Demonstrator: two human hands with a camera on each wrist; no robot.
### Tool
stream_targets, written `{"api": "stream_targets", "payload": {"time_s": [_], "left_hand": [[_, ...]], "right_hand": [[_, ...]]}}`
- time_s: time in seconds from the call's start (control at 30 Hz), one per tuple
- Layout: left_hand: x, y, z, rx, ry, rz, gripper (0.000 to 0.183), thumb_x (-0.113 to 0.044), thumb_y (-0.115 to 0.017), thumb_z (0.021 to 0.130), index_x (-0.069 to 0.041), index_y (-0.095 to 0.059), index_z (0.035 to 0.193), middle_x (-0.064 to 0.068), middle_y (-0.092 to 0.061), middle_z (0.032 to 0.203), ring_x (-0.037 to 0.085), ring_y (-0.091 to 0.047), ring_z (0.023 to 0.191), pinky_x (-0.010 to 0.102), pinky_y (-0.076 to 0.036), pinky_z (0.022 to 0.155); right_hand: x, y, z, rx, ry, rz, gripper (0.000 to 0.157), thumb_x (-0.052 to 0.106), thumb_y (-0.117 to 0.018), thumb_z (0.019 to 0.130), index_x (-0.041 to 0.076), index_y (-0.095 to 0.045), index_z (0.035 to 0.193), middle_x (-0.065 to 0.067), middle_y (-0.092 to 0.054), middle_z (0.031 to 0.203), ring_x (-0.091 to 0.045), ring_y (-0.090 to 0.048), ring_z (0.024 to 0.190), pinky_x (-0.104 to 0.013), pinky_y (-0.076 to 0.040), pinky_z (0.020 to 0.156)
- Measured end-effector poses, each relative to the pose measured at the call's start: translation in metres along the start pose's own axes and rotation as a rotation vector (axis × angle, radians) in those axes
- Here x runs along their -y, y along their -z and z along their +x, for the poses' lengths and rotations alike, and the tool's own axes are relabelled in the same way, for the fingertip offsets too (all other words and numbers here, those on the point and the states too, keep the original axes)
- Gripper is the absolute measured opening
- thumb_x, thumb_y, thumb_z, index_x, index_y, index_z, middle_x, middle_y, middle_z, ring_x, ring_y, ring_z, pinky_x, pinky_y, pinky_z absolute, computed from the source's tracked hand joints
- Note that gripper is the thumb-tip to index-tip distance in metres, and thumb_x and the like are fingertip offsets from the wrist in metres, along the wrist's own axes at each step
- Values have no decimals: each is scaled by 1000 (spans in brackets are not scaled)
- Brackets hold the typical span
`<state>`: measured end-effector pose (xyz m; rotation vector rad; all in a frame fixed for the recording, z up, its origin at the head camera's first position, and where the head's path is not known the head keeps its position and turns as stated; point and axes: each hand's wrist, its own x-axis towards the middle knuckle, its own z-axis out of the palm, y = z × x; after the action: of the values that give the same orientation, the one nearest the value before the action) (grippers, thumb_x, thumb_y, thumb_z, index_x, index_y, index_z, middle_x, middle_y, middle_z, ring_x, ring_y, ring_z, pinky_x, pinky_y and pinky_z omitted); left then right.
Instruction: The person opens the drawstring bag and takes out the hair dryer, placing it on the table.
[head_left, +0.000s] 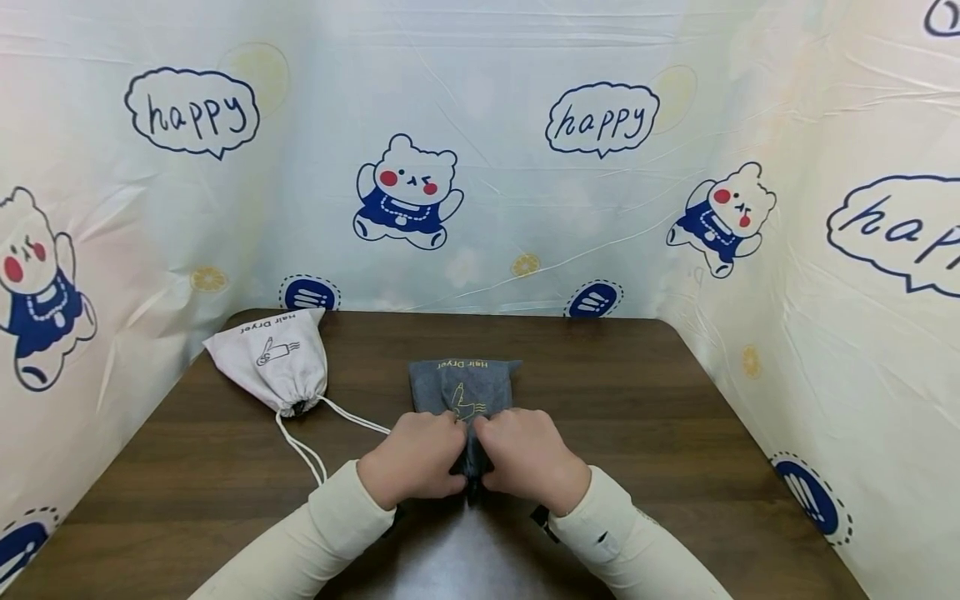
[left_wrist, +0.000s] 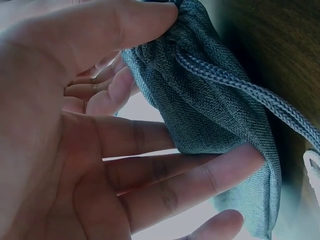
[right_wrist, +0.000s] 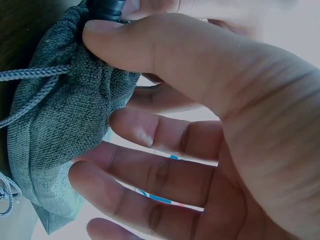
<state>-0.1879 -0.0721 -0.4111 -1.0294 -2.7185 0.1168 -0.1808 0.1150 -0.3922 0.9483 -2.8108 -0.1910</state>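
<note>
A dark grey drawstring bag (head_left: 429,386), printed "Hair Dryer" with a yellow drawing, lies mid-table with its gathered mouth toward me. My left hand (head_left: 415,457) and right hand (head_left: 534,457) pinch opposite sides of that mouth. In the left wrist view, the left thumb presses the gathered cloth, and a grey cord (left_wrist: 235,85) trails from it. The right wrist view shows the right thumb on the mouth beside a black ribbed piece (right_wrist: 106,9) sticking out. Several other fingers on both hands spread loosely along the cloth. What fills the bag is hidden.
A white drawstring bag (head_left: 281,358), also printed "Hair Dryer", lies at the table's back left, its white cords (head_left: 303,450) reaching toward my left arm. Patterned curtains (head_left: 495,200) enclose the brown table (head_left: 637,400) at the back and sides.
</note>
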Motion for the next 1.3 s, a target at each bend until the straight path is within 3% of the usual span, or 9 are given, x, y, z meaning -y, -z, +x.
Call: {"api": "stream_targets", "payload": {"time_s": [0.57, 0.87, 1.3], "left_hand": [[-3, 7, -1, 4, 11, -25, 39, -48, -75, 80, -10, -66, 86, 3, -60, 77, 21, -58, 58, 41, -51, 50], [-1, 10, 2, 27, 61, -70, 39, -49, -71, 85, -10, -67, 90, 4, -62, 82, 22, -61, 64, 42, -53, 53], [4, 15, 6, -20, 98, -81, 40, -48, -65, 90, -10, -70, 99, 4, -67, 92, 21, -62, 67, 42, -54, 56]], "right_hand": [[-7, 9, -6, -55, 28, 66, 30, 37, -86, 71, 21, -62, 80, 7, -59, 65, -10, -51, 54, -32, -39, 46], [-9, 15, -7, -65, -19, 100, 30, 39, -84, 75, 25, -58, 76, 10, -51, 67, -8, -44, 53, -29, -35, 44], [-15, 23, -6, -54, -76, 231, 23, 36, -81, 84, 18, -67, 81, 6, -51, 79, -8, -47, 61, -27, -41, 51]]}}
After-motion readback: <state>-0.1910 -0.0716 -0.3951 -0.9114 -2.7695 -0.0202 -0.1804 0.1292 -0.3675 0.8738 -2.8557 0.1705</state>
